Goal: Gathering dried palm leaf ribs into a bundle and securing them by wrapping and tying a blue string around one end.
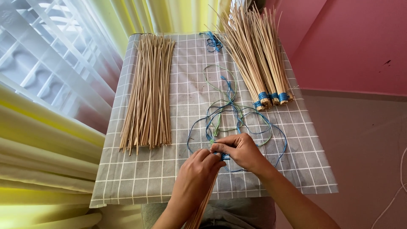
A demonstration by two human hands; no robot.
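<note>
Pink walls and pale yellow curtains (38,140) frame a small counter (140,178) covered by a grey checked cloth. On its left side lies a loose sheaf of thin sticks (148,91), spread flat. At the far right lie three tied bundles (254,55) of the same sticks, their near ends wrapped in blue cord. Loose blue and green strings (231,112) curl over the middle of the cloth, and a small knot of blue cord (213,41) sits near the far edge.

At the near edge both hands meet. The left hand (195,178) is closed around a bunch of sticks (201,208) that runs down toward the lap. The right hand (241,150) pinches a blue string (224,157) at the top of that bunch, its fingers touching the left hand's.
</note>
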